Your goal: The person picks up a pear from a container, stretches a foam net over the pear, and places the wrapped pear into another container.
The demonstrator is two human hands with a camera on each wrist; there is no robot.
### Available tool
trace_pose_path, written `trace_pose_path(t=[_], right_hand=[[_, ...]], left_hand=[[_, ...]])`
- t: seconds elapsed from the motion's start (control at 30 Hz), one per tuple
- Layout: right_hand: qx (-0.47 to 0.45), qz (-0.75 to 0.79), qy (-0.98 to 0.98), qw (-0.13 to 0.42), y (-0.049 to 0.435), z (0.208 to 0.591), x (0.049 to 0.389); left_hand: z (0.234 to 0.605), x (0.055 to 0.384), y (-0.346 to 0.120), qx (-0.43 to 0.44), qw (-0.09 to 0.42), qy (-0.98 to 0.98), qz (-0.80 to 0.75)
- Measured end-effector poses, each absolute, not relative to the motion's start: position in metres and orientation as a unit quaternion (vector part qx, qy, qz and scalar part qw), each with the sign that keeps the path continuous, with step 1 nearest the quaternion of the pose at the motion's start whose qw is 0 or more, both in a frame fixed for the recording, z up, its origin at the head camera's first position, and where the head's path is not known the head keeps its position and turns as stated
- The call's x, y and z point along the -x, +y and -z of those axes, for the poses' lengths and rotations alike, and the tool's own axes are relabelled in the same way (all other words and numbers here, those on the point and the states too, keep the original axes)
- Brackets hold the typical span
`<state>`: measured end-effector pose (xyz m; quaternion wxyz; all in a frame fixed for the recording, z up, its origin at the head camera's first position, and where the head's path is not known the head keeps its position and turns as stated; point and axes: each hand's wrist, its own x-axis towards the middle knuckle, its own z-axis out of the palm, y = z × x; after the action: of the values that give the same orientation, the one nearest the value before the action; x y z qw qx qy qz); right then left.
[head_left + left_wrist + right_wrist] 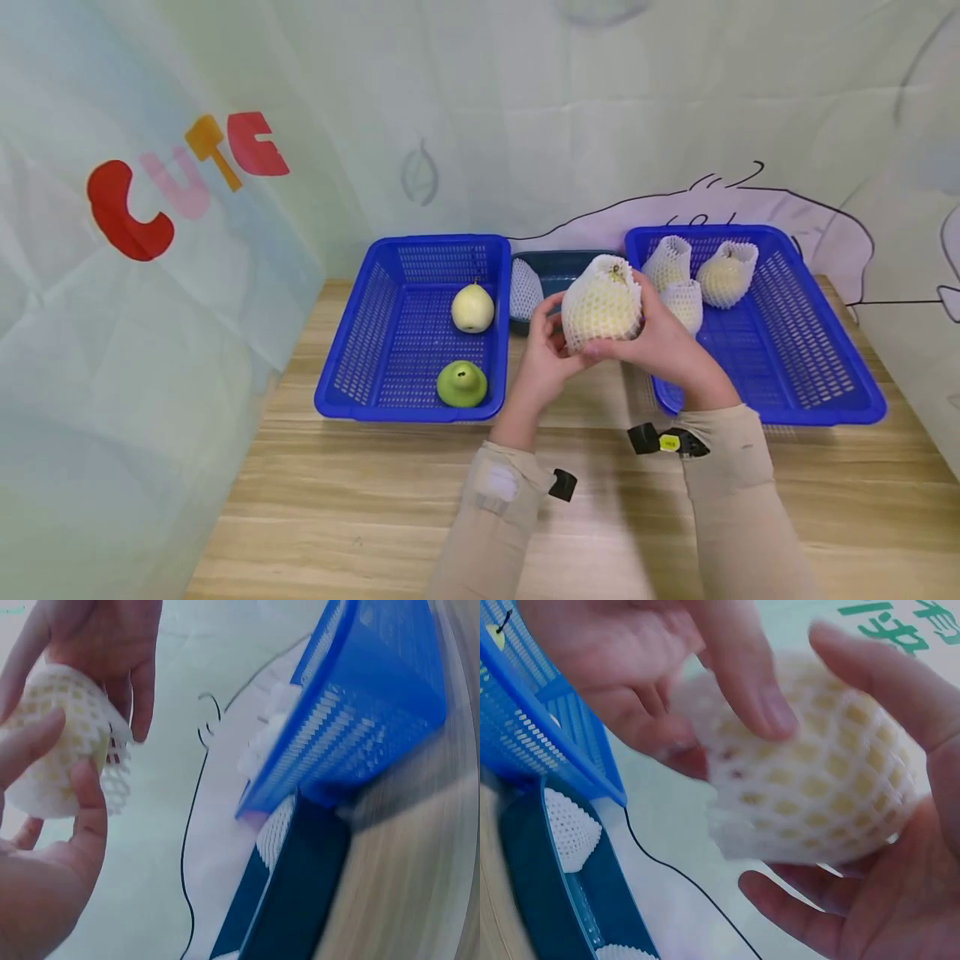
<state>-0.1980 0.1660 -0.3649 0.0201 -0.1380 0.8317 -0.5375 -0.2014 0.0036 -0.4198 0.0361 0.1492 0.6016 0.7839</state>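
Both hands hold a pale yellow pear (603, 310) in a white foam net sleeve, raised above the table between two blue baskets. My left hand (542, 354) grips it from the left side. From the right, my right hand (663, 346) holds the sleeved pear, its thumb across the lower front. The stem end shows at the sleeve's opening in the head view. In the left wrist view the foam net (52, 742) lies between the fingers of both hands. The right wrist view shows a thumb pressing on the net (817, 772).
The left blue basket (341, 358) holds a bare yellow pear (472, 310) and a green pear (462, 384). Several sleeved pears sit in the right blue basket (847, 367). Between them stands a dark teal tray (570, 262) with a foam net (527, 290) at its left end.
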Motion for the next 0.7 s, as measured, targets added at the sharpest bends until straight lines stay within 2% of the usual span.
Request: trace_pose_path(t=[0.3,0.43,0.57,0.63,0.7], right_hand=[[0.1,0.581,0.808,0.016,0.169,0.353,0.196],[0.092,0.613,0.784,-0.015,0.179,0.35,0.199],[0.017,0.626,0.776,-0.068,0.21,0.345,0.214],[-0.041,0.626,0.774,-0.09,0.232,0.341,0.226],[-0.098,0.639,0.755,-0.109,0.256,0.341,0.24]], left_hand=[[0.414,0.199,0.012,-0.12,0.032,0.655,-0.745],[0.408,0.196,0.01,-0.133,0.03,0.715,-0.686],[0.408,0.196,-0.012,-0.128,-0.039,0.823,-0.551],[0.413,0.198,-0.029,-0.091,-0.079,0.871,-0.477],[0.422,0.201,-0.042,-0.052,-0.094,0.897,-0.429]])
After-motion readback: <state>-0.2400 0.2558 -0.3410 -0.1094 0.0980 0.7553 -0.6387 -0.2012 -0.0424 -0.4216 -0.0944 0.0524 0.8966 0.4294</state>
